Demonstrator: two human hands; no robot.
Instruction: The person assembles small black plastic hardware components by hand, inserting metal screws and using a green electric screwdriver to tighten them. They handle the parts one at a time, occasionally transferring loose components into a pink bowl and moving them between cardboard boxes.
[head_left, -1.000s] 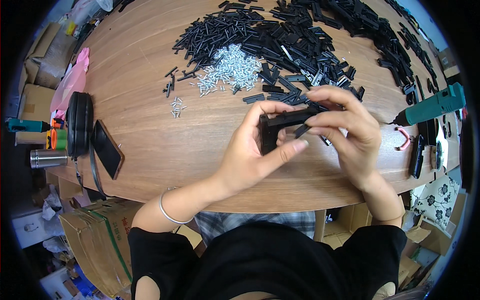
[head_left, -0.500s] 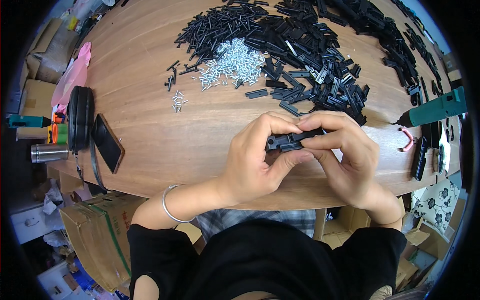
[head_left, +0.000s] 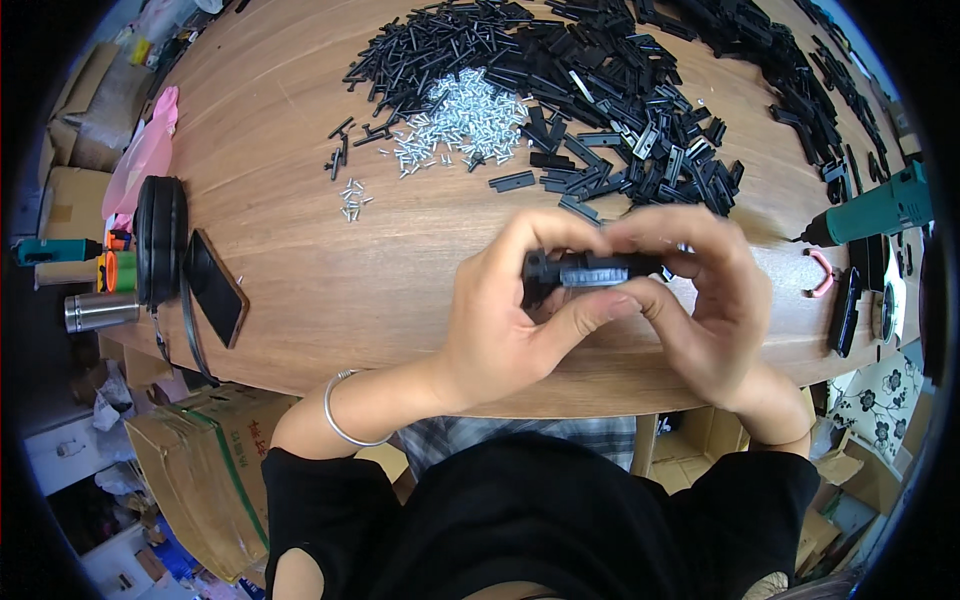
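Observation:
Between both hands, above the table's near edge, is a black plastic part [head_left: 592, 273] with a shiny strip along its near face. My left hand [head_left: 520, 310] is closed on its left end, thumb below and fingers over the top. My right hand [head_left: 710, 300] curls round the right end, its thumb tip meeting the left thumb and its fingers slightly blurred. Fingers hide much of the part. Beyond the hands lie a pile of flat black pieces [head_left: 660, 150], a heap of silver screws [head_left: 465, 120] and a heap of black pins [head_left: 430, 50].
At the right a teal electric screwdriver [head_left: 870, 215] points inward, near a pink curved piece [head_left: 820, 272]. A phone [head_left: 215, 290], a black case [head_left: 160, 240] and a metal cup [head_left: 102, 312] are at the left. Long black parts [head_left: 790, 90] line the far right.
The black part has turned in my hands, so its shiny strip now shows. My right fingers have lifted and spread a little, and that hand has shifted slightly right.

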